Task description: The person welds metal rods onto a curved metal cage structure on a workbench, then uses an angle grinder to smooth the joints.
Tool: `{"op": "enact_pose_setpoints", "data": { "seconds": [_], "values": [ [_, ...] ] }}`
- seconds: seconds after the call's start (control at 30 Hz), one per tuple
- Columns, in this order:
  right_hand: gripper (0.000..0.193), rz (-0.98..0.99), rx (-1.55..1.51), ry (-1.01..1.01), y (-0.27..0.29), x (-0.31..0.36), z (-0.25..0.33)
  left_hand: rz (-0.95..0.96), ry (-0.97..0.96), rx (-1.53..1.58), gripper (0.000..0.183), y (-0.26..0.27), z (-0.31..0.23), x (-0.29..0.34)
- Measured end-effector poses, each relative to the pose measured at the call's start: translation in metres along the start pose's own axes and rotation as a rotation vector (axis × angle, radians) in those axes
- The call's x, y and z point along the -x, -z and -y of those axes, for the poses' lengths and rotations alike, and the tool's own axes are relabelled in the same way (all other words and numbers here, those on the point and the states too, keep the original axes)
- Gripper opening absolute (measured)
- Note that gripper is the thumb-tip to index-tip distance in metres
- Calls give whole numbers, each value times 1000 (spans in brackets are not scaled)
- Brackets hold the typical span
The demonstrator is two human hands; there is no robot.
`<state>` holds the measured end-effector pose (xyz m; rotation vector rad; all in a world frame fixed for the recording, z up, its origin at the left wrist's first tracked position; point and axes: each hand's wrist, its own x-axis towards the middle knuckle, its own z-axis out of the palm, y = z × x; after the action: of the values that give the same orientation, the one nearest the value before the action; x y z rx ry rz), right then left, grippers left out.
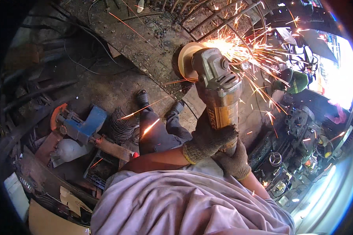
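An angle grinder (222, 103) with a worn yellow and grey body is gripped in both my gloved hands. My left hand (212, 138) wraps round its body, and my right hand (234, 158) closes on the rear handle just behind. The pale disc (189, 58) at its head is at a metal bar frame (223, 21) on the worktop (145, 47). Bright sparks (231, 47) spray up and to the right from there. Glare and the grinder head hide the exact contact spot.
At lower left stand a blue machine (86, 123) with an orange guard, a wire coil (123, 127) and a dark crate (102, 168). Dark machinery (302, 133) lines the right side. A cable (82, 66) crosses the floor. Sparks fly over the right area.
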<state>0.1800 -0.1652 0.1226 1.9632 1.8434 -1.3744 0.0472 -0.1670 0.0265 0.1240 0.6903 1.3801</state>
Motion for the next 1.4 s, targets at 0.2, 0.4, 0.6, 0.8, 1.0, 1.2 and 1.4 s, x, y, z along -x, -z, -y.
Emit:
{"op": "enact_pose_setpoints", "data": {
  "seconds": [0.2,0.4,0.6,0.8,1.0,1.2,1.4],
  "values": [
    [81,16,116,-95,4,-3,24,23,-42,27,69,-4,-11,-1],
    [79,-4,109,-69,6,-2,34,-1,13,60,65,-10,-25,1],
    [77,-15,116,-13,4,-1,29,-51,-95,-62,62,-9,-20,4],
    [75,-32,82,-11,2,0,32,32,-24,149,63,-8,-21,2],
    [72,-12,89,-11,3,1,36,40,-36,96,60,-6,-19,0],
    [70,-33,105,-64,2,-3,41,63,-17,-24,53,-7,-40,1],
    [73,6,34,1,14,-6,10,20,-11,231,53,-22,-28,-5]
  ]
}}
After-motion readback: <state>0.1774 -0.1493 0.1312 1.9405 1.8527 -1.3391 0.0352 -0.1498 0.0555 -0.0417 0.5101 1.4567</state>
